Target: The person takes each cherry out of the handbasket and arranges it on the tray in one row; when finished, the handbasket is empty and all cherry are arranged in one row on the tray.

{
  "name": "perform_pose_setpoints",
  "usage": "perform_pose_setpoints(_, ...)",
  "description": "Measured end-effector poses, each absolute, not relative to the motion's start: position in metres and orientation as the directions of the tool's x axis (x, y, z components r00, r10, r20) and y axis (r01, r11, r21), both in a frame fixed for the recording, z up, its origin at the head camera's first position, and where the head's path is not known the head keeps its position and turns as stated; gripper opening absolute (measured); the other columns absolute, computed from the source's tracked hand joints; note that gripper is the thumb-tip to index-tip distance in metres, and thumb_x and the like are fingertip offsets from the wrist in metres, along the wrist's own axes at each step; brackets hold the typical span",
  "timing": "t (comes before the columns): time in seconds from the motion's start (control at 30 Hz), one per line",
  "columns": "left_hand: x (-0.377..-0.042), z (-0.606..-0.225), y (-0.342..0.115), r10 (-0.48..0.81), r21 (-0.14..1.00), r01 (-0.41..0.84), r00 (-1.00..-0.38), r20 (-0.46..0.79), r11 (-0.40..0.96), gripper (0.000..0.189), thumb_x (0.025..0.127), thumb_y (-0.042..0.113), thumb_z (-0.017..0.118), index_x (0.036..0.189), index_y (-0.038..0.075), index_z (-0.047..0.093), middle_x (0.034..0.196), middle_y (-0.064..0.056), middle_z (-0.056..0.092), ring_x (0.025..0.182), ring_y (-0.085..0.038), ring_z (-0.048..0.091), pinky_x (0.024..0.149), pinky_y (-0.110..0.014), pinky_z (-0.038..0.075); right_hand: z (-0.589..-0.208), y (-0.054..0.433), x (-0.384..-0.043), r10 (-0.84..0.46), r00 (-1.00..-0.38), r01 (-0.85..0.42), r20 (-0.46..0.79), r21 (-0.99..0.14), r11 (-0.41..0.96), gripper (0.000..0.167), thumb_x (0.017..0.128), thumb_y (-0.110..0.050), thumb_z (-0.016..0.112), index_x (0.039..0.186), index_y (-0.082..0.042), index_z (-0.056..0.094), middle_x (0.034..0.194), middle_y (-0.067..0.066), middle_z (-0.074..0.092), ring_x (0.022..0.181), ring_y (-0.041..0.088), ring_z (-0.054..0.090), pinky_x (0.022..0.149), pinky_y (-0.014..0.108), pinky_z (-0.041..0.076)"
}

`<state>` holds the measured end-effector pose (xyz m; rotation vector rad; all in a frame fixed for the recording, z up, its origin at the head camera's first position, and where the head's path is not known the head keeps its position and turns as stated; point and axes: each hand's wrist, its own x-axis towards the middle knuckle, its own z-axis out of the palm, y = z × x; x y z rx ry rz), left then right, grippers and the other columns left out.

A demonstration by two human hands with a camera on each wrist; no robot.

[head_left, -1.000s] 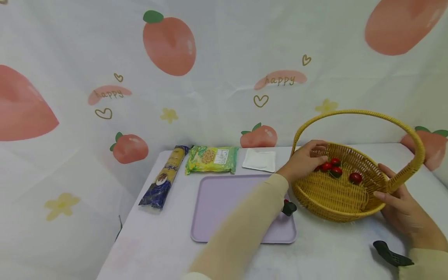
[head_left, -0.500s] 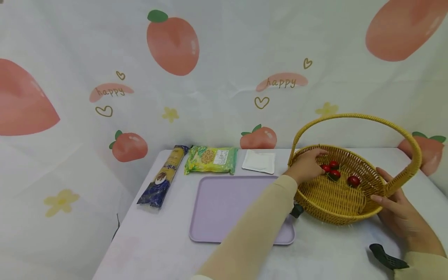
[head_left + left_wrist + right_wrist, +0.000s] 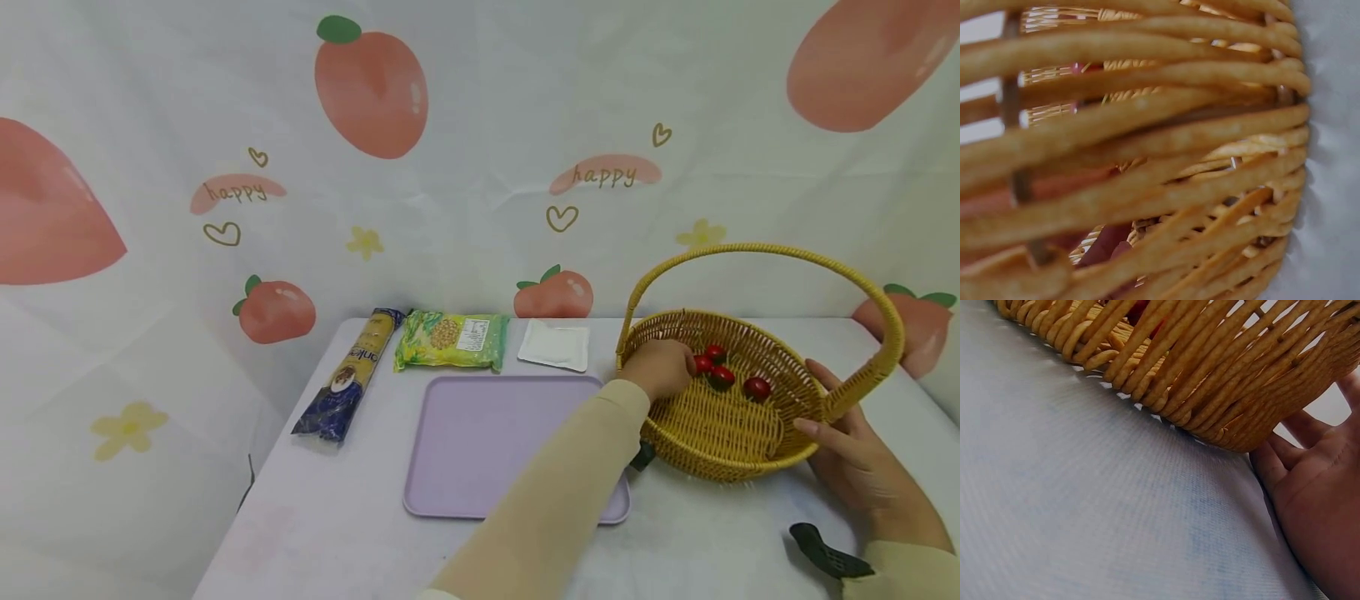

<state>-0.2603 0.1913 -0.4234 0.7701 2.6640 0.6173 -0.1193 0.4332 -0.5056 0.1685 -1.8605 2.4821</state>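
Note:
A yellow wicker basket (image 3: 712, 468) with a tall arched handle stands at the table's right. Inside it several small, shiny red fruits (image 3: 722, 377) lie near the back and middle. My left hand (image 3: 660, 367) reaches over the left rim, fingers curled down beside the fruits and mostly hidden. Through the weave (image 3: 1147, 137) in the left wrist view, a dark red fruit (image 3: 1104, 247) shows by a fingertip. My right hand (image 3: 862, 462) grips the basket's right side at the handle's foot, thumb at the rim; in the right wrist view its fingers touch the outer wall.
Left of the basket lies a lilac tray (image 3: 450, 508), partly under my left forearm. Behind it are a green-yellow packet (image 3: 450, 342) and a white packet (image 3: 555, 344); a blue-and-gold long packet (image 3: 348, 375) lies further left. A printed cloth (image 3: 465, 108) hangs at the back.
My left hand has come down deeper into the basket and its fingers have curled in. A fruit by it has shifted slightly. The right hand keeps its hold.

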Motion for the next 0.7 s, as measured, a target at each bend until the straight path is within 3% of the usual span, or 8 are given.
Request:
perform_pose_setpoints(0.1,-0.26,-0.424,0.192,0.573,0.477,0.451,-0.807,-0.143,0.755,0.022,0.106,0.016,0.071,0.122,0.027,0.081,0.118,0.019,0.072,0.106,0.001,0.063,0.084,-0.018,0.05,-0.505,0.432,-0.119,-0.02,-0.994,-0.094,0.104,-0.955,-0.28,0.084,0.11,0.005,0.045,0.175,-0.039,0.016,0.163,-0.015,0.033,0.14,0.0,0.037,0.123,0.031,-0.012)
perform_pose_setpoints(0.2,-0.26,-0.425,0.193,0.595,0.499,0.477,-0.798,-0.099,0.723,0.026,0.105,0.014,0.071,0.127,0.027,0.078,0.121,0.018,0.07,0.105,0.002,0.061,0.083,-0.017,0.049,-0.505,0.431,-0.12,-0.012,-0.994,-0.098,0.106,-0.956,-0.278,0.084,0.11,0.006,0.045,0.175,-0.038,0.017,0.162,-0.015,0.033,0.14,0.0,0.037,0.123,0.027,-0.006)
perform_pose_setpoints(0.3,-0.261,-0.425,0.192,0.635,0.494,0.539,-0.772,-0.033,0.682,0.029,0.107,0.017,0.07,0.133,0.026,0.075,0.125,0.016,0.066,0.106,0.003,0.058,0.084,-0.015,0.047,-0.507,0.43,-0.122,-0.021,-0.993,-0.106,0.116,-0.953,-0.285,0.083,0.11,0.007,0.045,0.175,-0.038,0.018,0.162,-0.015,0.035,0.139,0.0,0.039,0.122,0.021,0.007)
perform_pose_setpoints(0.47,-0.258,-0.42,0.188,0.697,0.471,0.651,-0.71,0.103,0.594,0.027,0.107,0.023,0.071,0.134,0.023,0.072,0.124,0.014,0.062,0.102,0.004,0.055,0.084,-0.011,0.043,-0.509,0.432,-0.123,-0.044,-0.987,-0.136,0.154,-0.952,-0.275,0.083,0.11,0.008,0.044,0.175,-0.034,0.017,0.162,-0.012,0.035,0.138,-0.001,0.043,0.109,0.017,0.027)
perform_pose_setpoints(0.53,-0.254,-0.417,0.185,0.714,0.493,0.675,-0.685,0.143,0.549,0.027,0.107,0.025,0.072,0.134,0.022,0.072,0.125,0.015,0.062,0.104,0.006,0.053,0.085,-0.009,0.042,-0.51,0.433,-0.123,-0.048,-0.985,-0.146,0.165,-0.954,-0.263,0.082,0.11,0.007,0.044,0.175,-0.034,0.016,0.163,-0.011,0.034,0.139,0.0,0.042,0.108,0.018,0.028)
perform_pose_setpoints(0.7,-0.238,-0.402,0.168,0.764,0.545,0.738,-0.595,0.249,0.398,0.029,0.108,0.024,0.072,0.136,0.018,0.074,0.125,0.012,0.059,0.103,0.007,0.05,0.086,-0.007,0.041,-0.512,0.433,-0.123,-0.042,-0.983,-0.162,0.177,-0.956,-0.244,0.082,0.11,0.006,0.044,0.176,-0.033,0.015,0.166,-0.008,0.028,0.143,0.004,0.035,0.118,0.02,0.012)
